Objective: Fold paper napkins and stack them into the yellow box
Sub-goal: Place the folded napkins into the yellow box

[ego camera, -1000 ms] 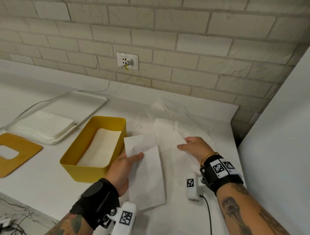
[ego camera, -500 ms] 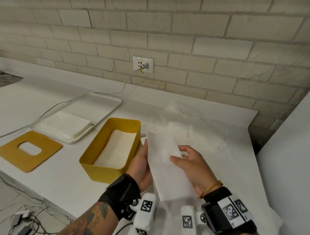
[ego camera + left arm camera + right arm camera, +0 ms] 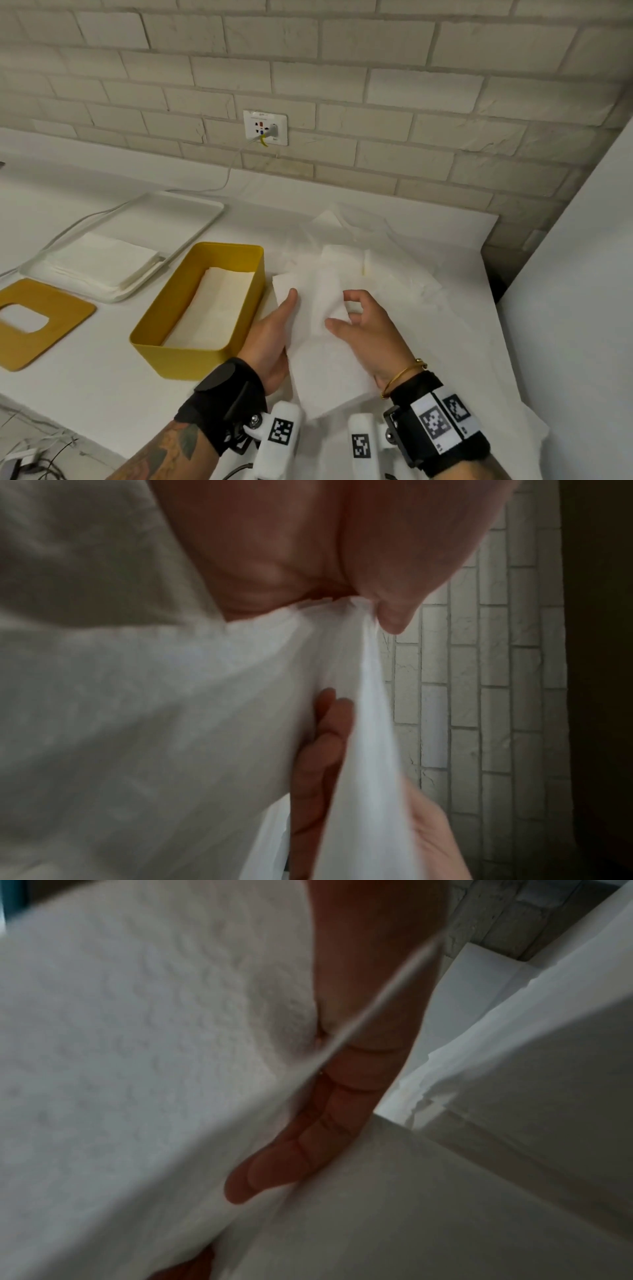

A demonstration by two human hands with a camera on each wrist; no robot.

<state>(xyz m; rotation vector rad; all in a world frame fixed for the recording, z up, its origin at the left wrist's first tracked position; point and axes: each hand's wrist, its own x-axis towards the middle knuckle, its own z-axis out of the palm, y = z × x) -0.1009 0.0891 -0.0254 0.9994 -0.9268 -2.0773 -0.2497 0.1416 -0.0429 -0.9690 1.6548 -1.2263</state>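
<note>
Beside the yellow box (image 3: 205, 301), the left hand (image 3: 274, 329) is pinching a folded napkin (image 3: 318, 329) upright while the right hand (image 3: 370, 329) is clasping its opposite edge, likely squaring the fold before stacking.

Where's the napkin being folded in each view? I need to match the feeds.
Head: napkin low centre, between both hands, right of the yellow box.
Left wrist: the white sheet running down the middle.
Right wrist: fills the left.
Shared landmark: brick wall.
</note>
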